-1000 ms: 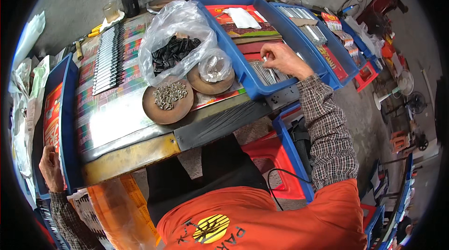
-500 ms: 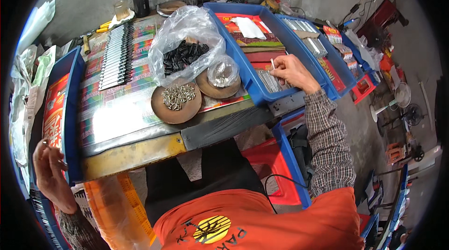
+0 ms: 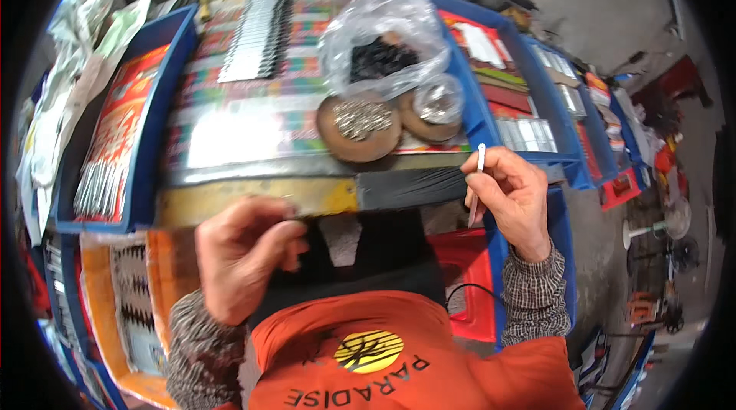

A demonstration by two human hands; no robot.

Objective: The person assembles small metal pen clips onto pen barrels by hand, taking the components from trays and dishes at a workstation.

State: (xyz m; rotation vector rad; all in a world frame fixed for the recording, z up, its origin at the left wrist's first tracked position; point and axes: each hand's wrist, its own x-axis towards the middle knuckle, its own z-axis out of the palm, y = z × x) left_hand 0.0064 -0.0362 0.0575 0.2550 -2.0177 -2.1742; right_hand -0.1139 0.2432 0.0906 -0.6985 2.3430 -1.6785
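In front of the bench edge, my right hand (image 3: 515,194) is closed in a pinch on a thin, pale metal strip (image 3: 478,172) with a small hole at its upper end. My left hand (image 3: 244,253) hovers left of my lap, blurred, its thumb and fingers curled together; anything between them is too small to make out. A round brown dish (image 3: 331,142) on the bench holds small shiny metal pieces (image 3: 362,117). Beyond it, a clear plastic bag (image 3: 345,34) contains black parts (image 3: 376,63). Several assembled strips (image 3: 253,38) lie in a row at the back left.
A blue tray (image 3: 477,103) with metal strips (image 3: 525,134) stands right of the dishes. At the left end, another blue tray (image 3: 178,50) holds finished-looking strips (image 3: 100,186). An orange-lined container (image 3: 96,280) sits below the bench, and a red stool (image 3: 468,257) is beside my legs.
My right hand has lifted the strip out of the blue tray and come toward me. My left hand has moved right, from beside the left tray to before the bench edge. The view has shifted.
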